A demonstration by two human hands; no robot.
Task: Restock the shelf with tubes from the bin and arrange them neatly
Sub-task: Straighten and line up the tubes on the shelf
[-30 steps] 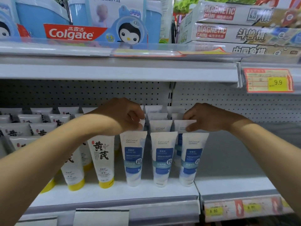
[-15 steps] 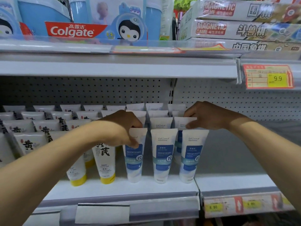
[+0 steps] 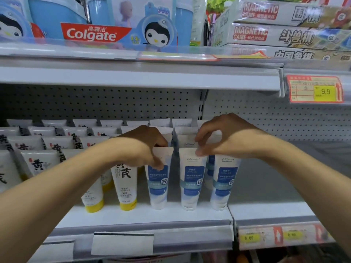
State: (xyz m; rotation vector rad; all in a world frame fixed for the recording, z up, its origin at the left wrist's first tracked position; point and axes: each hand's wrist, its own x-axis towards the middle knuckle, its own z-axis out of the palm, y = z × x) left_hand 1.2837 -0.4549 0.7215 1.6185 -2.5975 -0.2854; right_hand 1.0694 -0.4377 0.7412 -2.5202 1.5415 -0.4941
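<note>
In the middle of the frame the blue tubes stand cap down on the shelf [image 3: 133, 215], in three columns. The left hand [image 3: 144, 149] pinches the flat top of the left front tube [image 3: 158, 186]. The right hand [image 3: 218, 137] has curled fingertips [image 3: 198, 153] on the top of the middle front tube [image 3: 192, 186]; I think it pinches it. To do this well, pull both tops gently forward until they line up with the right front tube [image 3: 223, 186], keeping the labels facing out.
</note>
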